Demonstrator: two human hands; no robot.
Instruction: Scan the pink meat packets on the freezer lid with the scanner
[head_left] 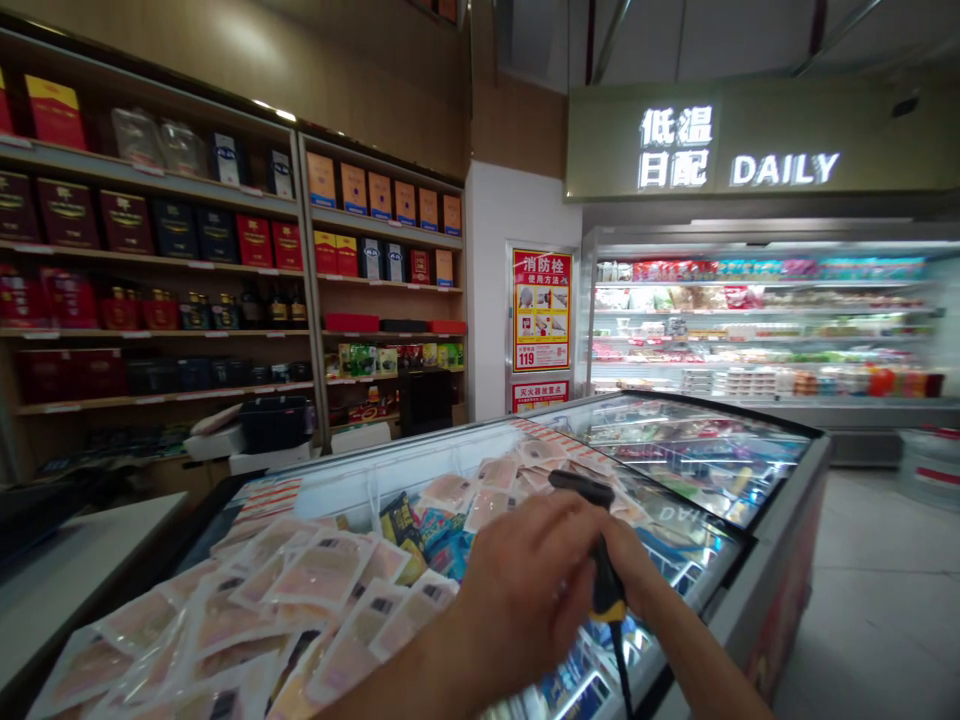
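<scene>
My left hand is closed, its curled fingers against a black tool with a yellow collar. My right hand is behind it on the right, closed around the same tool and partly covered. A short black bar crosses the tool's top, and a thin black rod or cord runs down from the yellow collar. Whether it is a scanner or a driver, I cannot tell. Both hands are over a glass-topped freezer chest. Flat, clear-wrapped packets are heaped on the left and behind the hands.
Shelves of boxed bottles line the left wall. A white counter borders the chest at left. Ahead stand a red fire hydrant sign and a lit refrigerated display. A white bucket sits on the right floor.
</scene>
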